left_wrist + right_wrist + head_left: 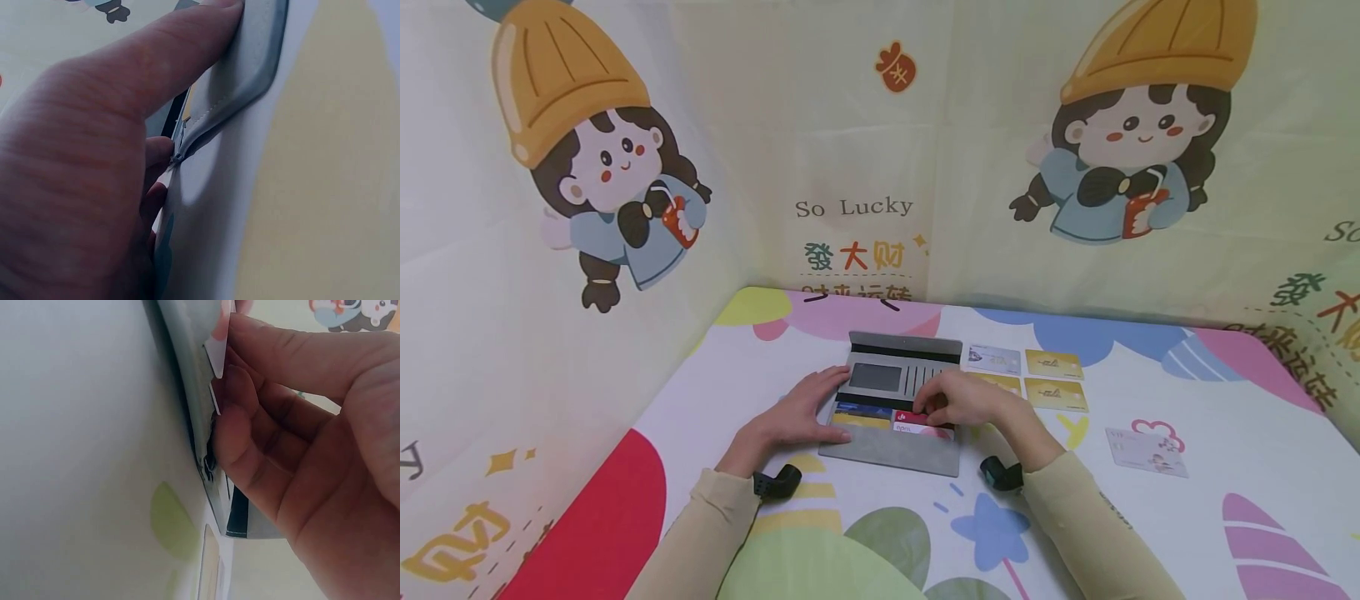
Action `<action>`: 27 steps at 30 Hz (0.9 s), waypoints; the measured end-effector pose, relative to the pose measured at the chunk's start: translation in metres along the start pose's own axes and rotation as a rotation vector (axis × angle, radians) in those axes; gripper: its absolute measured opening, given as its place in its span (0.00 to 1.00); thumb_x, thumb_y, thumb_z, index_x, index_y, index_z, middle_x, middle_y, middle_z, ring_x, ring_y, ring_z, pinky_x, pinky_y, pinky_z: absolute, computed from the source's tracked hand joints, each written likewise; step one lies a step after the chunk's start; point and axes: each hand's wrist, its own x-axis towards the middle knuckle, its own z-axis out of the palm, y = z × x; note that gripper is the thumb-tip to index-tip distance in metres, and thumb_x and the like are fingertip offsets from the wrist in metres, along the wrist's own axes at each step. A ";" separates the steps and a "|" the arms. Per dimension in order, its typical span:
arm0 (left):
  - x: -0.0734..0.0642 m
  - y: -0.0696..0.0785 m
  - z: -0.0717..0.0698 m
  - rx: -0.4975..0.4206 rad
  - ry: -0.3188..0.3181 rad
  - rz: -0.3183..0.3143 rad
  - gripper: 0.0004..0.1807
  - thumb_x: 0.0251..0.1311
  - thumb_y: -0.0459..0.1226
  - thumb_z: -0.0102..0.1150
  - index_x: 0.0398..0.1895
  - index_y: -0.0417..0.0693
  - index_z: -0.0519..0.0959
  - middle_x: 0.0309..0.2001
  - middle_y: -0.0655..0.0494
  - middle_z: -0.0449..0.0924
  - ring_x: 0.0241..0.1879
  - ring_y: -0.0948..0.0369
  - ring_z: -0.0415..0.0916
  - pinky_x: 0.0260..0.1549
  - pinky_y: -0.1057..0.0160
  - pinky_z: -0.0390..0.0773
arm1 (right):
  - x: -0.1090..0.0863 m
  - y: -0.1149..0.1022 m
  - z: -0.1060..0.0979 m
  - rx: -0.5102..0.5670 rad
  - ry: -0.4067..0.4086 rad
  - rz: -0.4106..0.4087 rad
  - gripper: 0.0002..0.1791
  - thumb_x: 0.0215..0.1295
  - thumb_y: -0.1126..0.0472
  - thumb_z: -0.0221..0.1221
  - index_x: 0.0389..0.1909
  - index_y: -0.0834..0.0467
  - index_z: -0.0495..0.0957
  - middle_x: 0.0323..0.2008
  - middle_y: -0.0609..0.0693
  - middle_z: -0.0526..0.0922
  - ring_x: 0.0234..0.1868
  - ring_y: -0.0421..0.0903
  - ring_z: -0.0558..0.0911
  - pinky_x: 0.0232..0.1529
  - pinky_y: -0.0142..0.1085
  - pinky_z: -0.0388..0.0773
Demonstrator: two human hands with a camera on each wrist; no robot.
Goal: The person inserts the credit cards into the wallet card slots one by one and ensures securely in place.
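Note:
A grey card wallet point(887, 451) lies spread open on the table, with slots and a dark window point(876, 377) in its upper part. My left hand point(807, 408) rests on its left side, thumb on the lower flap and fingers along the edge. In the lower pocket sit a blue-and-yellow card point(861, 421) and a red-and-white card point(913, 427). At the red-and-white card's upper edge, my right hand point(962, 398) pinches with thumb and fingers. The right wrist view shows the thumb point(281, 347) against a card's pink-and-white corner point(217, 353).
Beside the wallet's right edge, several cards lie in two rows: a silver card point(992, 359) and gold cards point(1055, 394). Farther right is a pale pink card point(1147, 452). A printed cloth covers the table point(700, 400), and printed curtains point(985, 167) hang behind and at the sides.

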 end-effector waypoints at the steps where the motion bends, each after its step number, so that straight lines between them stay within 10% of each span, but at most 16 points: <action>1: 0.000 0.000 0.000 0.001 -0.001 0.001 0.56 0.50 0.61 0.70 0.80 0.51 0.57 0.80 0.51 0.50 0.78 0.47 0.44 0.72 0.39 0.46 | 0.000 0.000 0.000 0.001 -0.002 0.000 0.09 0.64 0.69 0.66 0.43 0.55 0.87 0.32 0.41 0.80 0.33 0.42 0.77 0.37 0.34 0.79; 27: 0.000 -0.001 0.001 0.006 -0.001 0.010 0.56 0.51 0.61 0.69 0.80 0.50 0.57 0.80 0.52 0.50 0.78 0.47 0.44 0.73 0.39 0.45 | 0.000 0.001 0.003 0.047 -0.012 0.011 0.10 0.66 0.69 0.65 0.44 0.54 0.86 0.31 0.43 0.79 0.33 0.43 0.77 0.36 0.33 0.79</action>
